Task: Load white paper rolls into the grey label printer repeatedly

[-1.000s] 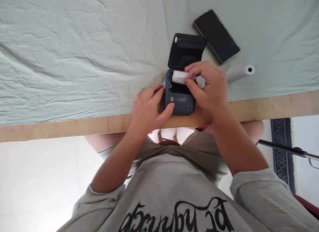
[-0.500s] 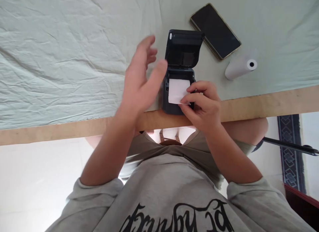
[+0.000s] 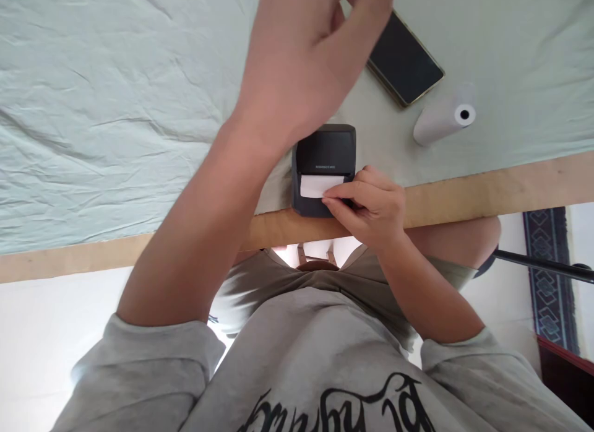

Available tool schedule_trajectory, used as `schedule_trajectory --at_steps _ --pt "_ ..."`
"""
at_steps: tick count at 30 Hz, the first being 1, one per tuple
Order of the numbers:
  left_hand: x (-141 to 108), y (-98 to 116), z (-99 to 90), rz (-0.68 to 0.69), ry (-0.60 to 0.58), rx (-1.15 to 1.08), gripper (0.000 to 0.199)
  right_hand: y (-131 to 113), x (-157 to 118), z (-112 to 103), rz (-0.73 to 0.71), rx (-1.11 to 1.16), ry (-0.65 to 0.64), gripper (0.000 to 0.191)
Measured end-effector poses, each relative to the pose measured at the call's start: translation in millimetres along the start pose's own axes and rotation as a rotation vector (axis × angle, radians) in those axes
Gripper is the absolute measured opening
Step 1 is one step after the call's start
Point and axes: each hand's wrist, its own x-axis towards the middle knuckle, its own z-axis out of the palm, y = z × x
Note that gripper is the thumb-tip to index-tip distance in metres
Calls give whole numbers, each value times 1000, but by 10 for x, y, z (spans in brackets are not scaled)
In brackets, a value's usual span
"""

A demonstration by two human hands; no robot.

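Near the table's front edge sits a small black label printer [image 3: 327,148] with its lid closed. A short strip of white paper [image 3: 316,186] sticks out of its front slot. The strip's right corner is pinched between thumb and fingers of my right hand [image 3: 371,203], which rests against the printer's right side. My left hand [image 3: 301,54] is raised above the table, close to the camera, past the printer's far side. It hides part of the phone; its thumb shows bent, while most of its fingers are cut off by the top edge.
A dark smartphone [image 3: 408,64] lies beyond the printer to the right. Nearer and further right is a roll of white paper [image 3: 439,124] with a dark core. Pale green cloth [image 3: 116,110] covers the table, whose wooden front edge [image 3: 464,189] is bare.
The printer's lid has gone from raised to closed, covering the paper except for the strip. My left hand has moved up and toward the camera. My right hand still pinches the paper.
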Motion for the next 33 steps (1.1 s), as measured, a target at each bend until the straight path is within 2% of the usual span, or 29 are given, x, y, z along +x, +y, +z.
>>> schedule_trajectory --at_steps 4,9,13,16,20,24,30,32,33 --pt "51 -3 217 68 -173 371 32 0 -2 -9 6 4 -9 11" --pt "-5 -104 477 14 -294 516 34 -8 3 -20 9 22 -17 10" --pt "-49 -108 521 14 -284 557 40 -11 4 -63 69 132 -15 17" --pt "-73 -86 521 15 -286 582 43 27 -19 -102 241 263 7 32" --pt "-105 -78 535 48 -284 603 46 112 -70 -112 449 364 114 46" --pt "-142 -60 572 58 -321 629 48 143 -94 -98 479 356 139 48" --pt "-33 -116 601 18 -307 481 39 132 -83 -102 495 313 72 51" --pt "9 -226 516 46 -217 315 37 119 -74 -104 485 298 62 51" --pt "-4 -293 449 77 -83 134 35 109 -70 -104 478 287 59 50"
